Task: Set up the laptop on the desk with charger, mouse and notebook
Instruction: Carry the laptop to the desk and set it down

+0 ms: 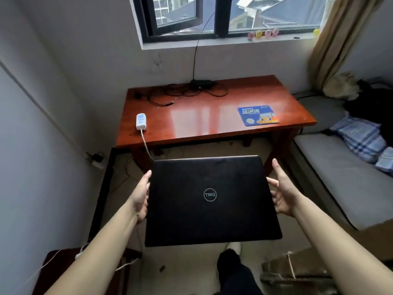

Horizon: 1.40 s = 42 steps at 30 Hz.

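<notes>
A closed black laptop (212,199) with a round logo on its lid is held flat in the air, in front of the reddish wooden desk (191,126). My left hand (141,196) grips its left edge and my right hand (280,192) supports its right edge. A black charger brick (200,83) with tangled black cables (180,94) lies at the desk's back edge. A blue mouse pad (257,115) lies on the desk's right side. No mouse or notebook is visible.
A white power strip (141,121) sits at the desk's left edge, its cord hanging down. A bed (340,167) with folded checked cloth stands to the right. A cardboard box (297,271) is at lower right. A window is above the desk.
</notes>
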Motion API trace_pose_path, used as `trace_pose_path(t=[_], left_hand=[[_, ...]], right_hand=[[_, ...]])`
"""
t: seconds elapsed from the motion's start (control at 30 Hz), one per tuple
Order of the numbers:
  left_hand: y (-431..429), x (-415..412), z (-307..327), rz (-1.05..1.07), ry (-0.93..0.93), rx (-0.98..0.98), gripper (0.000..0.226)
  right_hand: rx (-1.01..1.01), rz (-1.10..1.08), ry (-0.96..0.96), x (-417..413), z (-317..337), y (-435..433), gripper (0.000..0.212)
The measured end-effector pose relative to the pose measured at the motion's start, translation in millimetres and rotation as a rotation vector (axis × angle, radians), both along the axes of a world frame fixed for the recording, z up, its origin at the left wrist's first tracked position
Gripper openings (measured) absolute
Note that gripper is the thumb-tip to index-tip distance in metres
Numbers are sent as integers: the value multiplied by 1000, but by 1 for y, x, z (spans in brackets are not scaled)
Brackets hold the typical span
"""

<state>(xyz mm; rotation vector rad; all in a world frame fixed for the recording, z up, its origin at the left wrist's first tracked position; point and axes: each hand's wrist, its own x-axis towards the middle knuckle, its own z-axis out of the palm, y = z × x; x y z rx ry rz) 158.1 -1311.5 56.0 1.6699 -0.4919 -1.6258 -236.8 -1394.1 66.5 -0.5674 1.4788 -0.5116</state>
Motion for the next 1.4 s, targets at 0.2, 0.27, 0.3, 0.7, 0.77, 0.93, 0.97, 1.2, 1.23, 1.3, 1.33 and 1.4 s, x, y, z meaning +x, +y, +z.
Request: trace_pose_path(t=[0.2, 0.27, 0.3, 0.7, 0.77, 0.93, 0.97, 1.2, 1.23, 1.3, 1.33, 1.4], left_hand=[[-151, -14, -8, 17, -12, 77, 69], [-203, -19, -6, 32, -37, 87, 66], [-231, -21, -5, 42, -42, 106, 65], [-426, 4, -15, 237, -2, 223, 86], [-449, 14, -22, 254, -8, 263, 90], [-507, 40, -52, 261, 8, 298, 88], [-521, 48, -58, 249, 12, 313, 88], [-611, 77, -88, 205, 5, 343, 67], [-619, 77, -89, 208, 7, 348, 64], [-635, 79, -95, 210, 17, 372, 63], [-640, 78, -98, 212, 20, 372, 63], [-653, 77, -104, 198, 36, 365, 66]], right_hand=[[56, -6, -73, -4, -37, -137, 102], [43, -7, -72, -2, -41, -192, 92], [39, -2, -70, -1, -42, -221, 86], [16, 89, -89, 29, -32, -473, 86], [37, 76, -90, 42, -38, -496, 82], [82, 40, -136, 76, -60, -548, 80], [94, 25, -136, 84, -66, -561, 79], [132, 32, -117, 129, -98, -630, 91], [138, 28, -101, 130, -103, -636, 94], [145, 22, -56, 133, -114, -650, 98], [142, 24, -28, 134, -117, -653, 99], [146, 20, 38, 134, -124, -660, 103]])
